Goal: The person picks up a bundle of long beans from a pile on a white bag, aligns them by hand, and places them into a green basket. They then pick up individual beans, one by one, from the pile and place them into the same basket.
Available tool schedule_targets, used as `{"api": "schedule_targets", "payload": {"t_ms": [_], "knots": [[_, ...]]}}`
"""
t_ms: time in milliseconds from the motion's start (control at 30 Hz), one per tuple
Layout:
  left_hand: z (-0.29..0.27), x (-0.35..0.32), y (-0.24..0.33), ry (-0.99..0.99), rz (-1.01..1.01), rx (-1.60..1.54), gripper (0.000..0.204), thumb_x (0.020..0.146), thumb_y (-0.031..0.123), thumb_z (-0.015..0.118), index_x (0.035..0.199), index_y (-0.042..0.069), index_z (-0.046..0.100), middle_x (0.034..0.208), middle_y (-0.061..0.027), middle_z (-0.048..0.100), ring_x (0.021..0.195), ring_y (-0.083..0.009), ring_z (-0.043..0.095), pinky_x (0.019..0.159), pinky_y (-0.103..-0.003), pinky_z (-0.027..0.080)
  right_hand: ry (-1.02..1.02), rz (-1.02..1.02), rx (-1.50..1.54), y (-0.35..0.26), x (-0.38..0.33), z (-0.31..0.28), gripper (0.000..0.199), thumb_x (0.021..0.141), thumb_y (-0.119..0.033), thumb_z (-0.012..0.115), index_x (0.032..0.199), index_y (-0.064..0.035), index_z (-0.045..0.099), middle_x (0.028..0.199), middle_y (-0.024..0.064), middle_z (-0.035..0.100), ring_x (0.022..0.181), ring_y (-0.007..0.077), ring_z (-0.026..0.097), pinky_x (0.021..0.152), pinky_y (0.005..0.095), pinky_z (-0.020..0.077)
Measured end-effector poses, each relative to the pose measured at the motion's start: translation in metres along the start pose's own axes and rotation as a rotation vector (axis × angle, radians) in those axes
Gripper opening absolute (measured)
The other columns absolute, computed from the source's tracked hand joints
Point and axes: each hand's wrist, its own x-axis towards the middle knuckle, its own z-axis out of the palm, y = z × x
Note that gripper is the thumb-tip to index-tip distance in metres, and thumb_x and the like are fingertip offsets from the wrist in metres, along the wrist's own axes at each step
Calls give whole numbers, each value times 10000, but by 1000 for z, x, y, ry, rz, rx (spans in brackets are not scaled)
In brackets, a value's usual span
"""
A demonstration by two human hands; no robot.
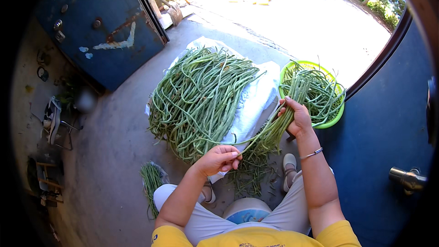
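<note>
Right hand: fingers wrapped round the bundle of long, slender green beans (298,89). The right hand (298,118) grips it near its middle, so the lengths probably stay gathered and don't fan out.
Bundle lie: slants across the grip; far end beyond the fingers, over the basket rim; near end drops toward the left hand (218,160).
Left hand: thumb and fingertips together, looks like a pinch on one thin green bean strand (245,149) at the bundle's near end. Exact contact partly hidden by the fingers. Likely pinched at the tip to single it out while the other hand carries the rest.
Main pile: big heap of long green beans (201,96), ahead and left of the left hand, within easy reach. Roughly combed one way, some strands looping.
Under pile: crumpled white woven-looking sheet (254,103), bare strip showing between pile and right hand; presumably keeps beans off the concrete.
Basket: round lime-green plastic basket (337,120), just beyond and right of the right hand, more beans inside; close enough for a short reach.
Scraps: short dark-green bean bits (251,174), on the floor just right of the left hand, below the bundle's near end.
Side batch: small green bunch on clear plastic (151,185), left of the left hand and nearer the body, apart from the main pile.
</note>
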Motion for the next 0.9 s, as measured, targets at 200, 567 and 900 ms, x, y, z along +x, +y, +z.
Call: {"api": "schedule_targets", "payload": {"t_ms": [200, 567, 900], "knots": [[-4, -3, 3, -24, 21, -37, 182, 926, 157, 416, 917, 10, 523, 651, -118, 589, 385, -70, 365, 379, -171, 304, 43, -23, 30, 2, 2, -2, 134, 824, -125, 611, 888, -16, 566, 742, 62, 606, 553, 131, 550, 521, 308, 485], [-10, -2, -1, -95, 17, -284, 217, 941, 200, 394, 855, 32, 502, 646, -115, 570, 375, -78, 400, 383, -179, 337, 81, -39, 8, 1, 2, -2, 136, 809, -138, 637, 857, -43, 554, 737, 50, 576, 553, 132, 530, 531, 314, 460], [-7, -2, -7, -21, 74, -316, 138, 906, 136, 480, 860, 19, 537, 711, -124, 593, 399, -71, 409, 381, -172, 335, 80, -92, -33, 0, -1, 3, 126, 810, -124, 624, 865, -28, 566, 739, 78, 614, 546, 126, 547, 495, 291, 480]]}}
